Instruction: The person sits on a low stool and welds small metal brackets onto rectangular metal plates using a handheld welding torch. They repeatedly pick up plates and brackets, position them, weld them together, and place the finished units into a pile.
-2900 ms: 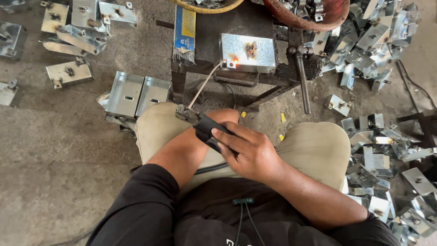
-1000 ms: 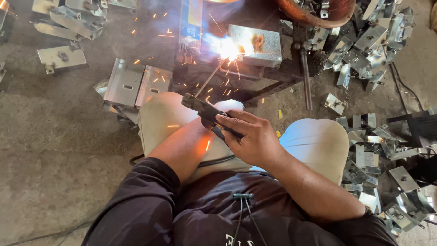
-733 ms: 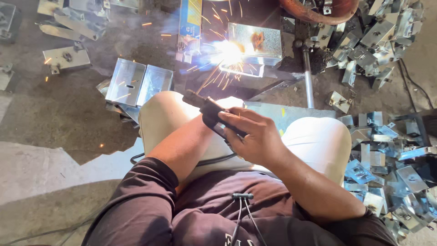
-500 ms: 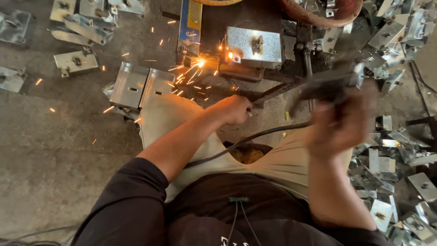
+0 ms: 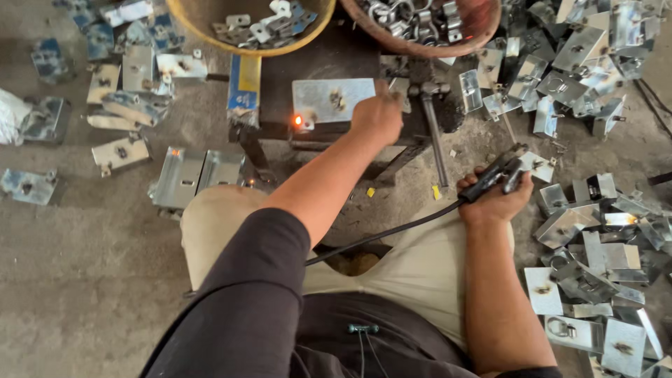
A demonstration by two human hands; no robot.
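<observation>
Left hand (image 5: 378,115) is up at top centre with its fingers curled over the right edge of the plate (image 5: 332,100) on the dark stand (image 5: 350,59). Small flat rectangle, shiny grey with scorch marks, and a spot glowing orange at its lower-left corner. Looks stiff and light, sharp-edged, probably hot there, so grab the far edge. Right hand (image 5: 493,199), right of centre, is clenched round the black holder (image 5: 498,175).

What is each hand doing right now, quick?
Left hand: closed on the edge of the flat metal plate on the stand.
Right hand: closed around the black welding holder, held off to the side.
</observation>
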